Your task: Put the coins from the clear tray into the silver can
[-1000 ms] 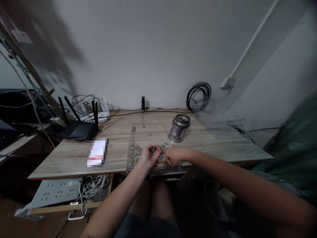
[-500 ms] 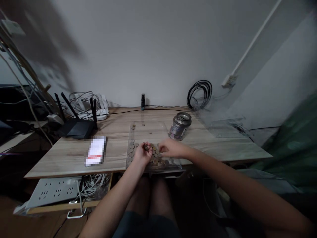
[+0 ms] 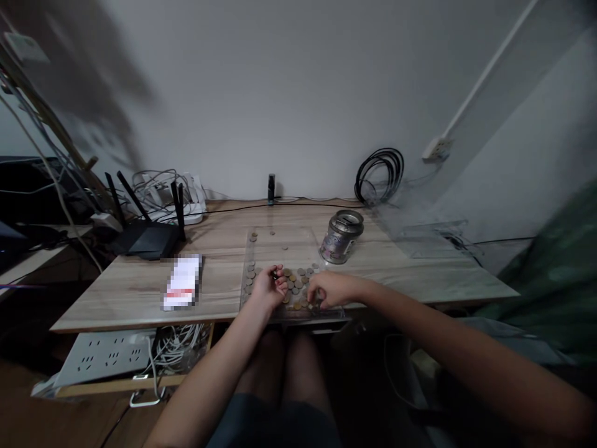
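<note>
Coins [image 3: 298,286], small round metal discs in grey and brass tones, are lying spread on a clear flat plastic tray [image 3: 261,246] that is sitting at the near edge of the pale wood-grain table [image 3: 219,249]. The step in hand appears to be gathering and sorting: the left hand [image 3: 270,287] is curling closed over the left part of the spread, with something small and dark showing between thumb and forefinger, though whether it is a coin cannot be told. The right hand [image 3: 326,289] is resting palm down on the right part of the spread, fingertips [image 3: 311,297] bending onto the coins; whether a coin is pinched under them cannot be told. Both hands are working just beside each other, with the densest cluster of coins lying between and directly under them. A few single coins are lying apart toward the far end of the tray. A cylindrical silver metal tin [image 3: 341,236] with an open top is standing just beyond the tray's far right corner, near the right hand. The next move likely calls for a fine fingertip pinch on one thin disc without scattering its neighbours. A black router with upright antennas [image 3: 152,233] is sitting at the table's far left corner.
</note>
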Motion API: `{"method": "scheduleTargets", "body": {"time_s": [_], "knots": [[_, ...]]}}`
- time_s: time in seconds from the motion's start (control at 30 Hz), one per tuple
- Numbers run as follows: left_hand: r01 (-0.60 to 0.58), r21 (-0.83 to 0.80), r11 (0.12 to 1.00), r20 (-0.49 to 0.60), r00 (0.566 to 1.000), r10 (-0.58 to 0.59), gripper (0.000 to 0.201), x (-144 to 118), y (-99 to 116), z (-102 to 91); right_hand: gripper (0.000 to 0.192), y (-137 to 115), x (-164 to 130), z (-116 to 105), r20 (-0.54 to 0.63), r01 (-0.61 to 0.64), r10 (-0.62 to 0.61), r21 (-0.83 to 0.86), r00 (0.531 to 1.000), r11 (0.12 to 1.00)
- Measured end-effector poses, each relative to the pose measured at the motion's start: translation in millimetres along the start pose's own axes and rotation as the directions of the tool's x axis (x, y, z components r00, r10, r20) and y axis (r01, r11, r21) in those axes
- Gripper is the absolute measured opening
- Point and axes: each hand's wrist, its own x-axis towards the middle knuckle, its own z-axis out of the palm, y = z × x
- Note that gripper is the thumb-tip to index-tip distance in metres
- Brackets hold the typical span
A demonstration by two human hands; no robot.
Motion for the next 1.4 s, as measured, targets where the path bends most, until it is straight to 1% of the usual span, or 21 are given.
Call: {"method": "scheduleTargets", "body": {"time_s": [0.07,0.13,0.2,0.27,0.33,0.43,0.53,0.63,0.7,0.77,0.83,0.9,0.93,1.0,1.03,1.1,1.17,1.23,1.33,1.4], "knots": [[0.014,-0.006,1.0,0.007,1.0,-0.014,0.013,1.5,-1.1,-0.3,0.036,0.4,-2.2,2.0,-0.027,0.018,-0.018,-0.014,0.999,1.0],[0.04,-0.021,0.999,0.031,0.999,-0.039,0.013,2.7,-2.3,-0.6,0.031,1.1,-2.6,4.6,-0.002,0.023,-0.023,-0.031,1.0,0.999],[0.055,-0.033,0.998,0.054,0.997,-0.053,0.013,3.6,-3.4,-1.1,0.027,1.0,-1.9,5.0,0.039,0.001,0.002,-0.076,0.999,0.997],[0.049,-0.035,0.998,0.056,0.997,-0.047,0.014,4.1,-4.6,-2.1,0.026,-1.5,-1.0,2.3,0.094,-0.051,0.063,-0.127,0.994,0.991],[0.036,-0.026,0.999,0.044,0.998,-0.034,0.015,4.5,-5.8,-3.1,0.029,-7.3,0.1,-2.1,0.143,-0.116,0.14,-0.162,0.98,0.98],[0.024,-0.011,1.0,0.021,0.999,-0.024,0.015,4.9,-7.7,-3.7,0.029,-19.5,2.1,-6.2,0.15,-0.201,0.244,-0.253,0.958,0.946],[0.023,-0.014,1.0,-0.045,0.999,-0.023,0.014,5.3,-9.4,-3.0,0.019,-26.7,4.2,-6.8,0.097,-0.237,0.287,-0.351,0.953,0.906],[0.019,-0.021,1.0,-0.098,0.995,-0.021,0.014,5.7,-10.9,-1.6,0.01,-23.8,5.3,-13.1,0.043,-0.249,0.276,-0.31,0.96,0.917],[0.045,-0.002,0.999,-0.092,0.995,-0.045,0.013,6.0,-11.8,-0.2,0.008,-19.3,6.6,-23.5,-0.034,-0.24,0.238,-0.201,0.971,0.95],[0.076,0.019,0.997,-0.093,0.993,-0.074,0.012,6.0,-12.6,1.3,0.01,-15.8,10.1,-36.6,-0.167,-0.181,0.173,-0.033,0.971,0.983],[0.081,0.015,0.997,-0.096,0.992,-0.08,0.014,5.8,-13.0,2.4,0.017,-13.3,16.1,-47.8,-0.283,-0.061,0.095,0.124,0.954,0.99],[0.049,-0.009,0.999,-0.094,0.994,-0.049,0.017,5.0,-12.4,2.3,0.022,-10.0,23.2,-52.5,-0.391,0.01,0.064,0.184,0.918,0.983],[0.027,-0.02,0.999,-0.085,0.996,-0.028,0.019,4.3,-11.7,1.7,0.022,-7.7,26.6,-51.4,-0.432,0.002,0.074,0.172,0.899,0.985],[-0.003,-0.028,1.0,-0.059,0.998,0.001,0.024,2.7,-9.8,-0.4,0.02,-1.9,31.7,-41.7,-0.47,-0.094,0.133,0.106,0.873,0.99],[-0.007,-0.026,1.0,-0.045,0.999,0.006,0.027,1.9,-8.8,-1.5,0.019,1.2,33.4,-33.6,-0.458,-0.143,0.158,0.066,0.875,0.987],[0.001,-0.015,1.0,-0.02,1.0,-0.001,0.03,0.6,-7.4,-3.3,0.022,6.5,35.4,-14.4,-0.398,-0.186,0.172,0.003,0.901,0.983],[-0.003,-0.005,1.0,-0.023,1.0,0.003,0.028,0.0,-7.2,-3.9,0.023,10.1,36.7,3.9,-0.376,-0.177,0.162,-0.007,0.912,0.984],[-0.023,0.003,1.0,-0.041,0.999,0.024,0.023,0.3,-7.9,-3.5,0.018,12.5,38.8,16.3,-0.394,-0.162,0.158,0.023,0.906,0.987],[-0.051,0.014,0.999,-0.082,0.995,0.052,0.014,1.5,-8.8,-2.7,0.016,15.7,42.9,20.5,-0.411,-0.134,0.164,0.102,0.897,0.986],[-0.058,0.028,0.998,-0.104,0.993,0.061,0.012,2.3,-8.8,-2.9,0.015,17.7,43.2,15.9,-0.381,-0.119,0.172,0.158,0.908,0.98]]}}
